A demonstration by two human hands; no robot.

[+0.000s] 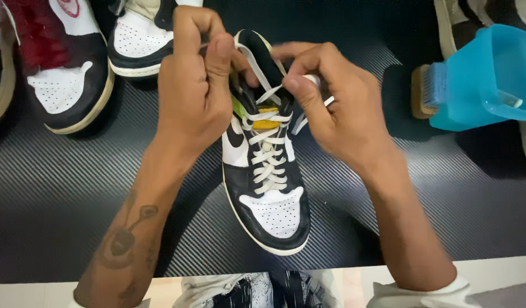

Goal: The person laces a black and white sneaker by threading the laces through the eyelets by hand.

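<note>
A black and white high-top sneaker [268, 211] stands on the dark patterned mat [57, 188], toe toward me. Its cream laces [267, 162] are threaded up the front, over a yellow tongue label. My left hand [194, 85] pinches one lace end at the collar's left side. Over on the collar's right, my right hand [331, 108] grips the other lace end, which crosses over the tongue. Both hands hide the top eyelets.
Other sneakers lie at the far left [63, 74] and top middle [140, 43]. A blue plastic tub [491, 74] with a wooden brush [425, 91] against it stands at the right. A pale table edge [502, 274] runs along the bottom.
</note>
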